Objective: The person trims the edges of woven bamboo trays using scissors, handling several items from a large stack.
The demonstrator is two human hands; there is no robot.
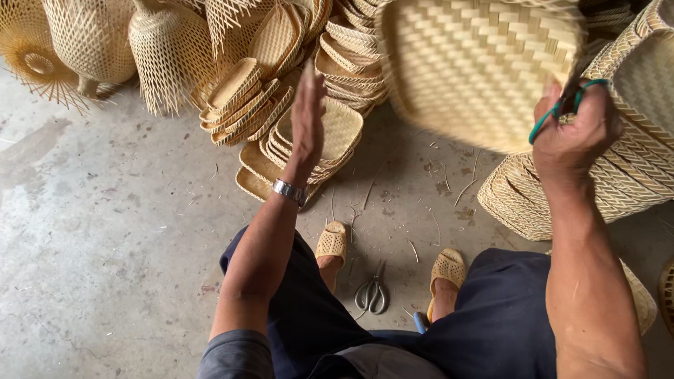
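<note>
Head view: the right hand (572, 133) was clamped on green-handled scissors (558, 109) at the near edge of a woven tray (477, 67), raised far right. The left hand (307, 112) was open, flat, holding nothing. Trimming appeared underway; stacked trays (309, 140) lay beyond, and spare scissors (372, 293) lay on the floor (105, 231).

A grey, stained concrete floor (105, 210), strewn with thin bamboo slivers (435, 175), lies in soft, even daylight.

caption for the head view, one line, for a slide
Seated person's right hand holds green-handled scissors against a woven tray; left hand raised open; spare scissors on the floor.
</note>
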